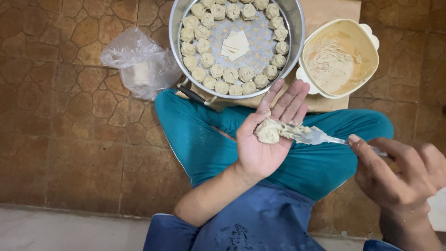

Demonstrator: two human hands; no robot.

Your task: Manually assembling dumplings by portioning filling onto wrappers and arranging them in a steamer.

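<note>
Filling goes on best if the right hand point(402, 169), gripping the slim metal spoon point(312, 135) by its handle, scrapes gently. Spoon tip touches the pale round dough wrapper point(270, 131), which lies on the fingers of the open, flat left hand point(265, 137). Beyond sit the cream plastic bowl point(367, 37) and the round steel steamer tray point(297, 23) of folded dumplings point(231, 75).

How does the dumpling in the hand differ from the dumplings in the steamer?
The dumpling lies alone on the open left hand, touched by a spoon; the steamer dumplings sit in neat rings on the tray. It looks rough and unshaped; they are pleated rosettes. All share the same pale dough.
</note>
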